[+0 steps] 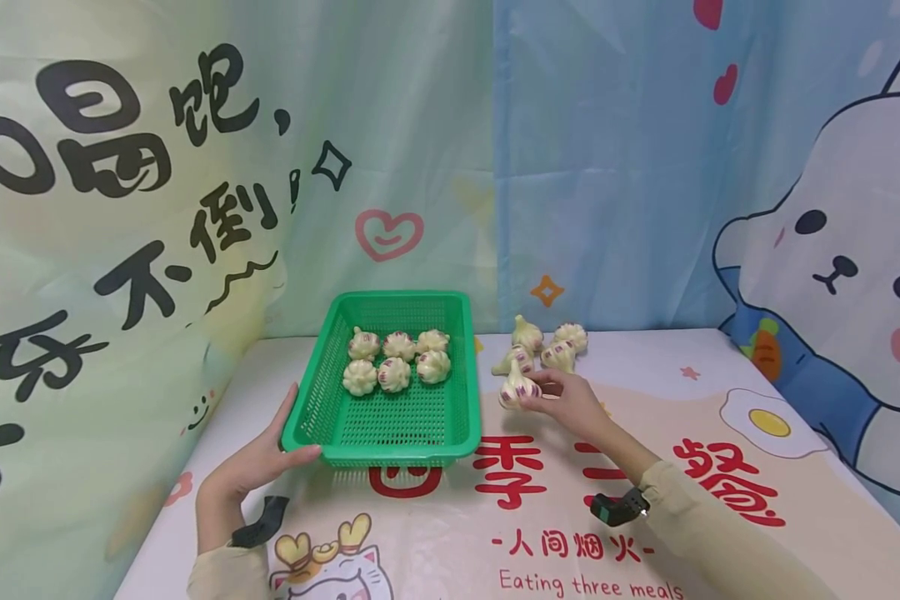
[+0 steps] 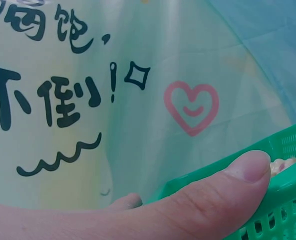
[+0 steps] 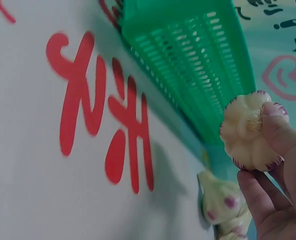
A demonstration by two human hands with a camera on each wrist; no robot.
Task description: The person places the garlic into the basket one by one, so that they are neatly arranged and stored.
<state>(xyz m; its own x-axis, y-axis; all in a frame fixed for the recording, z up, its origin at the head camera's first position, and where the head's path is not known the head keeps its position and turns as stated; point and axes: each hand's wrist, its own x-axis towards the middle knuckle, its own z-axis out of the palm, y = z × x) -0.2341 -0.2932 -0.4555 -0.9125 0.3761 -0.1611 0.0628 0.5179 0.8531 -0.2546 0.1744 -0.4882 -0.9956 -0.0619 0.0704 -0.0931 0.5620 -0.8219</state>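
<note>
A green plastic basket [image 1: 401, 429] stands on the table with several white-and-purple garlic bulbs [image 1: 394, 374] lying inside in two rows. My left hand [image 1: 251, 462] rests at its near left corner, fingers straight along the left side. In the left wrist view the extended thumb [image 2: 222, 192] lies against the rim. To the right of the basket, my right hand [image 1: 570, 408] pinches one garlic bulb [image 1: 517, 392] between thumb and fingers, stem upward. The right wrist view shows the root end of this held bulb [image 3: 245, 132], with the thumb pressed on it.
Behind the right hand several more garlic bulbs [image 1: 558, 354] lie in a loose pile on the table. A printed cloth [image 1: 570, 533] with red lettering covers the tabletop. Printed curtains [image 1: 607, 167] hang right behind the table's back edge.
</note>
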